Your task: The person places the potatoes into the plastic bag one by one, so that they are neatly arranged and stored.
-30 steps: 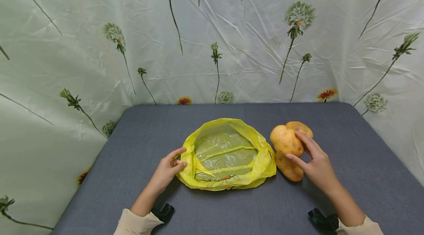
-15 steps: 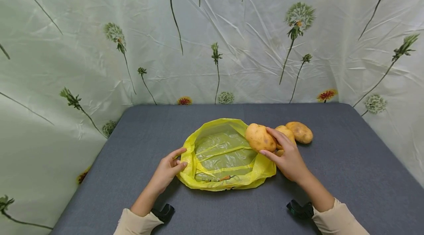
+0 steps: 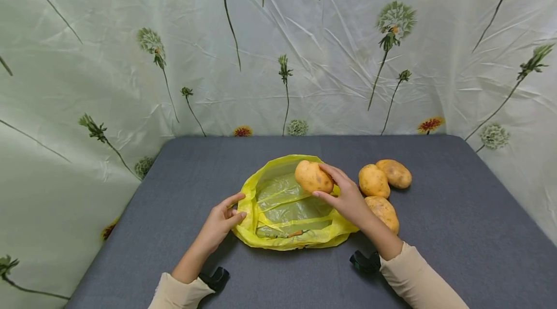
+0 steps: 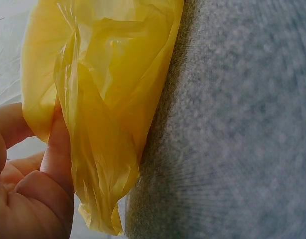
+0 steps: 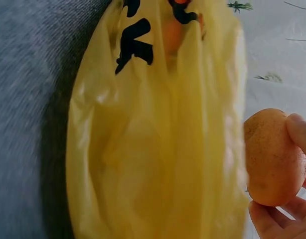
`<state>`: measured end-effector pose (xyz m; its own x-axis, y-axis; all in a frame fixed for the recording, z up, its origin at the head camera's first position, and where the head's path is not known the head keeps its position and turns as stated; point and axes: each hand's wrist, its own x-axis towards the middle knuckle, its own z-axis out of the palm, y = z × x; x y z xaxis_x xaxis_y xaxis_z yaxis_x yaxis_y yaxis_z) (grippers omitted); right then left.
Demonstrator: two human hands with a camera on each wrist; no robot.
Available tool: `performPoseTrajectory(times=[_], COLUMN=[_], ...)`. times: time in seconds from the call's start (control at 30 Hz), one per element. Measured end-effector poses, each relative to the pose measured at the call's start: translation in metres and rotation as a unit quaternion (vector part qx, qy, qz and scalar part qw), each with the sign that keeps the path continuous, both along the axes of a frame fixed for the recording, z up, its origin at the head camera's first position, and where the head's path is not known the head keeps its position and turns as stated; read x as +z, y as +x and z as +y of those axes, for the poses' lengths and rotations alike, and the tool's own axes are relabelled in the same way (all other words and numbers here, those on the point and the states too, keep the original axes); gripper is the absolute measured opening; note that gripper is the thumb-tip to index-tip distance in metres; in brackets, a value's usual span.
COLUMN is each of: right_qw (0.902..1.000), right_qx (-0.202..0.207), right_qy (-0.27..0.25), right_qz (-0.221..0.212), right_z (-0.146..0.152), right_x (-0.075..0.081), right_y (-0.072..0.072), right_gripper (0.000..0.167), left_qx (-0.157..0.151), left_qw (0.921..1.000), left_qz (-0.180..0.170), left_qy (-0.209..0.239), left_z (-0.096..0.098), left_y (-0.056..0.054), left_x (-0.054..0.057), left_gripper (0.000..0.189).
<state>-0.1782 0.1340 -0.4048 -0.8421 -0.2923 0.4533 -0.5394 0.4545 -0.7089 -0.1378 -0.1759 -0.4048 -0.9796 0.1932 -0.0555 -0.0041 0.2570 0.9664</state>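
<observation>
A yellow plastic bag [image 3: 300,239] stands on the table with its wide mouth facing up. My left hand [image 3: 217,224] holds the bag's left rim between thumb and fingers; in the left wrist view the thin film [image 4: 108,124] hangs in folds beside the thumb [image 4: 58,149]. My right hand [image 3: 348,198] grips a potato [image 3: 312,177] by its right end, over the right part of the bag's mouth. The right wrist view shows this potato [image 5: 272,159] beyond the bag's side wall, with thumb and fingers around it.
Right of the bag lie a round potato [image 3: 373,181], a longer potato [image 3: 395,173] touching it behind, and another potato [image 3: 383,212] nearer, partly behind my right forearm. A flowered plastic sheet [image 3: 339,57] hangs behind the grey cloth-covered table [image 3: 209,169].
My right hand has carried the potato leftward from the other potatoes to over the bag's mouth. My left hand has stayed at the rim.
</observation>
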Motion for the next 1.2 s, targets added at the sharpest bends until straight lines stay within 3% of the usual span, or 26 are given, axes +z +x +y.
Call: performPoseTrajectory(times=[0.57, 0.8, 1.2], right_qw=[0.9977, 0.9944, 0.9908], right_qx=[0.036, 0.018, 0.011], right_qy=[-0.004, 0.007, 0.011], right_qz=[-0.057, -0.104, -0.134], right_z=[-0.045, -0.055, -0.075], right_x=[-0.012, -0.019, -0.029], right_y=[-0.025, -0.030, -0.038], right_gripper=[0.063, 0.066, 0.064], left_qx=[-0.001, 0.002, -0.005], left_qw=[1.0000, 1.0000, 0.9998], left_qz=[-0.001, -0.007, -0.017], left_qy=[0.002, 0.007, 0.013], left_z=[0.001, 0.001, 0.000], left_y=[0.000, -0.001, -0.001], left_x=[0.000, -0.002, -0.005], left_gripper=[0.048, 0.048, 0.049])
